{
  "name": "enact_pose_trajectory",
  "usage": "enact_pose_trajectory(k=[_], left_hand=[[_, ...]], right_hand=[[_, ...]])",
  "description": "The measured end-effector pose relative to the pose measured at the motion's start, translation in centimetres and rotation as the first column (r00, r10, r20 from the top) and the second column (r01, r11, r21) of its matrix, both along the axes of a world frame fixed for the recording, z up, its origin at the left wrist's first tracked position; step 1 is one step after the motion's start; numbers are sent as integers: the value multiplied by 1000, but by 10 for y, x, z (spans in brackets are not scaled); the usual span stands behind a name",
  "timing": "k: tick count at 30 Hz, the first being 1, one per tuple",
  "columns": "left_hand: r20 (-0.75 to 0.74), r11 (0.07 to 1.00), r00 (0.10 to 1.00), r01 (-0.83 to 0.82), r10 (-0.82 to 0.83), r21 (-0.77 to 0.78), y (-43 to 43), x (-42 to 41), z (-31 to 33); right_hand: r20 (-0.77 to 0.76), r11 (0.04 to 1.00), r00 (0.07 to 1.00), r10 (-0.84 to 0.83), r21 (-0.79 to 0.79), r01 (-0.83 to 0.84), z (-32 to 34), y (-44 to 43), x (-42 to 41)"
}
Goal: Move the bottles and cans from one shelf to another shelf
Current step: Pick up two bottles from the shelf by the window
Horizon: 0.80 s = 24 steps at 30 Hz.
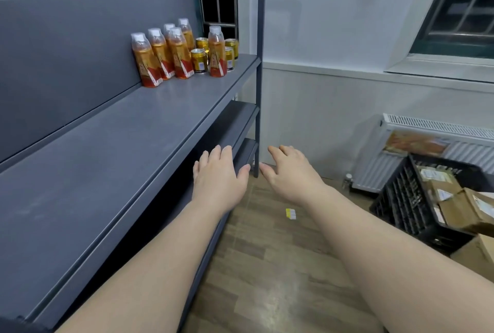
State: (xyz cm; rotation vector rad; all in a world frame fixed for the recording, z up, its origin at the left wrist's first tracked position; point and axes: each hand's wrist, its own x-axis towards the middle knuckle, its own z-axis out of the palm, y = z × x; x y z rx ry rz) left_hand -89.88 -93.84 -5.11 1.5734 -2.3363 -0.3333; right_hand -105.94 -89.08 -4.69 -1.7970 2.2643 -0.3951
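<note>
Several amber drink bottles (178,54) with white caps and red labels stand with several gold cans (199,61) at the far right end of a dark grey shelf (149,124). One bottle (217,51) stands a little apart among the cans. Lower shelves (238,118) show beneath it. My left hand (220,172) is stretched out with straight fingers in front of the lower shelves and holds nothing. My right hand (290,169) reaches forward beside it, near the rack's corner post (258,78), fingers relaxed and holding nothing. Both hands are well below and short of the bottles.
A black plastic crate (417,199) with cardboard boxes (470,209) stands on the wood floor at the right, in front of a white radiator (433,145). A small yellow and white scrap (290,213) lies on the floor. White wall and barred windows lie beyond.
</note>
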Motion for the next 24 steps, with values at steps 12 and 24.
enact_pose_trajectory(k=[12, 24], left_hand=[[35, 994, 993, -112, 112, -12, -77, -72, 10], [-14, 987, 987, -161, 161, -11, -210, -104, 12]], right_hand=[[24, 996, 996, 88, 28, -89, -1, -90, -89], [29, 990, 990, 135, 25, -136, 7, -225, -111]])
